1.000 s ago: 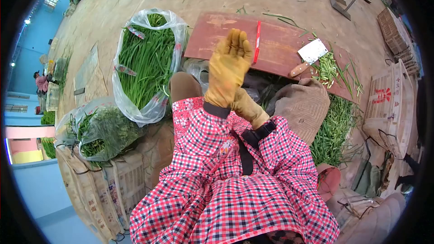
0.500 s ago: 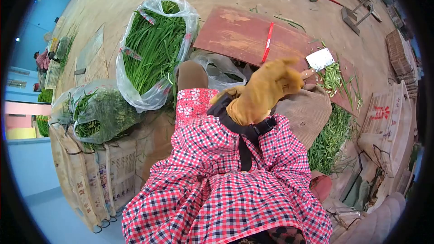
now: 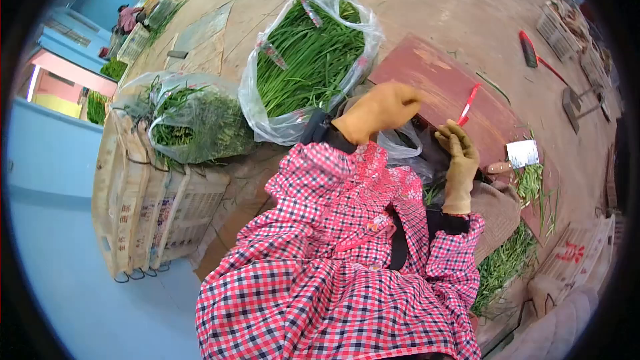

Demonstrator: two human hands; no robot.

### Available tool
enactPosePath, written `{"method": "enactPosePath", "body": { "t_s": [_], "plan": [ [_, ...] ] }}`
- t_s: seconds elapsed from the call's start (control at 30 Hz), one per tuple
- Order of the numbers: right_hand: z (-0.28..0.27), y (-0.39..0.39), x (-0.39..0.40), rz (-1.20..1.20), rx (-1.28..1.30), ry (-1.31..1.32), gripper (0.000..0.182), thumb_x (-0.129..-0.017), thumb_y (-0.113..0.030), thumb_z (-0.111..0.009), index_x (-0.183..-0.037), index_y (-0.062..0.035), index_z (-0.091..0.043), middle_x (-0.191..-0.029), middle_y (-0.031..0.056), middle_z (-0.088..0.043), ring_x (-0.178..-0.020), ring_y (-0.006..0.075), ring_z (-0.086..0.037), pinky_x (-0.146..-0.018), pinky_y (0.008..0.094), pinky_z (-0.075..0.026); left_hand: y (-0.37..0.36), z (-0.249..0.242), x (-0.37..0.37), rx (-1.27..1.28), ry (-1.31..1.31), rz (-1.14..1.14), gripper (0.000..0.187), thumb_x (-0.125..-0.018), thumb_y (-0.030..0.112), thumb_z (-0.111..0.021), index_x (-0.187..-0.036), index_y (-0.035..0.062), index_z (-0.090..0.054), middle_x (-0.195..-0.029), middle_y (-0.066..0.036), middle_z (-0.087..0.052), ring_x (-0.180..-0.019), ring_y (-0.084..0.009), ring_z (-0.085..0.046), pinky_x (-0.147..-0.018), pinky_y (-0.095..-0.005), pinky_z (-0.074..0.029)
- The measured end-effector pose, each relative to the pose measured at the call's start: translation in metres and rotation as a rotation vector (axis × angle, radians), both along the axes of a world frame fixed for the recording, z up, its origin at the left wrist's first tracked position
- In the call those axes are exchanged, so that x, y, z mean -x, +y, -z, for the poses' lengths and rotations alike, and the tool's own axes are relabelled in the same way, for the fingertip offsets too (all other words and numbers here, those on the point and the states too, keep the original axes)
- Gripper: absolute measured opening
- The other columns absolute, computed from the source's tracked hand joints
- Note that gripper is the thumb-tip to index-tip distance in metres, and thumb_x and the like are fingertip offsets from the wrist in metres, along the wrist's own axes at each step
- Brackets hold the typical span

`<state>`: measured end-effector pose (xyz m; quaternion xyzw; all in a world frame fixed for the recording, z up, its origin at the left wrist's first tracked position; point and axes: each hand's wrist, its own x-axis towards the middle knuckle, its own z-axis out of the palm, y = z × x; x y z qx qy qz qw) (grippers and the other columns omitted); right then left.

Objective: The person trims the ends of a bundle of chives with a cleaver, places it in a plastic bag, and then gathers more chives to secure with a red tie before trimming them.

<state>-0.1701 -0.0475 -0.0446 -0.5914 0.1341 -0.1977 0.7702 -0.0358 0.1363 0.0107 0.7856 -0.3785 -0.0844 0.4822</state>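
My left hand [image 3: 381,112], in a yellow-brown glove, is closed beside the big plastic bag of long green stems [image 3: 307,60]; what its curled fingers hold, if anything, is hidden. To its right, my right hand [image 3: 460,167], gloved too, is raised with its fingers slightly bent and apart, holding nothing. Its fingertips appear just below a thin red object [image 3: 469,105] on the reddish board [image 3: 427,67]. Farther right on the board lies a cleaver with a pale blade [image 3: 523,153] and wooden handle, beside cut green pieces [image 3: 530,183].
At the left, a second bag of greens [image 3: 200,123] rests on stacked plastic crates [image 3: 167,217]. Loose greens [image 3: 503,267] lie below the board. A red broom [image 3: 529,50], a dustpan [image 3: 571,107] and more crates are at the right. A person [image 3: 128,19] is far off, upper left.
My hands, which overlapped before, have come apart, the left one now left of the right. The view has swung, so the bags and board appear farther right.
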Motion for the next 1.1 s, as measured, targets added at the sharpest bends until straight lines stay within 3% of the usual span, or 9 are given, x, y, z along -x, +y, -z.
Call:
{"method": "enactPosePath", "body": {
  "t_s": [0.03, 0.1, 0.3, 0.5, 0.67, 0.77, 0.87, 0.97, 1.1],
  "plan": [
    [-0.008, 0.001, 0.0, -0.011, 0.026, -0.006, 0.026, -0.1, -0.005, -0.052, -0.122, 0.0051, -0.063, -0.108, 0.0154, -0.07, -0.098, 0.0218, -0.068, -0.09, 0.0319, -0.054, 0.004, 0.002, -0.008, 0.332, 0.291, 0.055, 0.009, -0.088, 0.008, -0.063, -0.091, 0.0024, -0.069, -0.095, -0.012, -0.073, -0.09, -0.0255, -0.07, -0.08, -0.0347, -0.053],
    [-0.016, 0.004, 0.001, -0.019, 0.069, -0.015, 0.026, -0.1, -0.004, -0.052, -0.122, 0.005, -0.063, -0.108, 0.0155, -0.07, -0.098, 0.022, -0.068, -0.09, 0.032, -0.054, 0.027, -0.016, -0.021, 0.671, -0.272, -0.189, 0.016, -0.091, 0.01, -0.063, -0.103, 0.0052, -0.072, -0.101, -0.009, -0.074, -0.09, -0.0204, -0.07, -0.084, -0.0326, -0.052],
    [-0.024, 0.014, -0.002, -0.112, 0.051, 0.055, 0.025, -0.099, -0.005, -0.054, -0.12, 0.0065, -0.063, -0.106, 0.0165, -0.071, -0.096, 0.0226, -0.069, -0.091, 0.0316, -0.054, 0.018, -0.059, -0.033, 1.293, 0.231, -0.433, 0.014, -0.09, 0.014, -0.063, -0.099, 0.0059, -0.071, -0.094, -0.009, -0.073, -0.083, -0.0232, -0.07, -0.078, -0.0354, -0.053],
    [-0.022, 0.015, 0.0, -0.149, -0.033, 0.106, 0.025, -0.099, -0.006, -0.056, -0.12, 0.0065, -0.063, -0.106, 0.0163, -0.071, -0.095, 0.0227, -0.069, -0.09, 0.0325, -0.055, -0.014, -0.114, 0.012, 1.192, -0.078, -0.273, 0.014, -0.089, 0.017, -0.063, -0.095, 0.0067, -0.07, -0.086, -0.01, -0.072, -0.077, -0.0259, -0.069, -0.071, -0.0382, -0.053],
    [-0.009, 0.003, 0.01, -0.17, 0.011, 0.222, 0.026, -0.099, -0.007, -0.055, -0.12, 0.0067, -0.063, -0.105, 0.0157, -0.071, -0.093, 0.0227, -0.069, -0.089, 0.0319, -0.055, -0.04, -0.119, 0.015, 0.461, -0.605, -0.216, 0.017, -0.088, 0.024, -0.063, -0.087, 0.0079, -0.069, -0.077, -0.012, -0.07, -0.069, -0.0309, -0.067, -0.064, -0.0439, -0.053],
    [-0.003, -0.01, 0.012, -0.171, 0.05, 0.239, 0.027, -0.099, -0.007, -0.055, -0.121, 0.0064, -0.062, -0.106, 0.0158, -0.07, -0.092, 0.0224, -0.07, -0.088, 0.0315, -0.055, -0.034, -0.105, 0.005, 0.062, -0.681, -0.151, 0.023, -0.087, 0.018, -0.062, -0.105, 0.0064, -0.068, -0.089, -0.019, -0.069, -0.08, -0.035, -0.067, -0.067, -0.0379, -0.053],
    [0.005, -0.019, 0.013, -0.175, 0.087, 0.227, 0.026, -0.1, -0.007, -0.054, -0.122, 0.0061, -0.062, -0.106, 0.0153, -0.07, -0.092, 0.0215, -0.069, -0.087, 0.031, -0.055, -0.009, -0.081, -0.018, -0.003, -0.728, -0.109, 0.024, -0.092, 0.019, -0.06, -0.108, 0.003, -0.068, -0.091, -0.018, -0.072, -0.083, -0.0326, -0.07, -0.072, -0.0359, -0.055],
    [-0.002, -0.013, 0.011, -0.173, 0.07, 0.252, 0.026, -0.1, -0.007, -0.054, -0.121, 0.0061, -0.062, -0.105, 0.0149, -0.07, -0.091, 0.021, -0.069, -0.086, 0.0309, -0.055, 0.031, -0.067, -0.023, 0.867, 0.462, 0.073, 0.027, -0.099, 0.02, -0.056, -0.11, -0.0013, -0.068, -0.094, -0.018, -0.073, -0.088, -0.0295, -0.072, -0.08, -0.0358, -0.056],
    [-0.014, 0.004, -0.004, -0.204, 0.054, 0.23, 0.025, -0.099, -0.011, -0.057, -0.116, 0.0058, -0.065, -0.102, 0.0129, -0.072, -0.09, 0.018, -0.068, -0.086, 0.0287, -0.054, 0.058, -0.063, -0.022, 0.613, 0.271, -0.157, 0.032, -0.102, 0.022, -0.052, -0.114, -0.0048, -0.066, -0.097, -0.017, -0.073, -0.092, -0.0246, -0.071, -0.085, -0.0365, -0.056]
  ]
}}
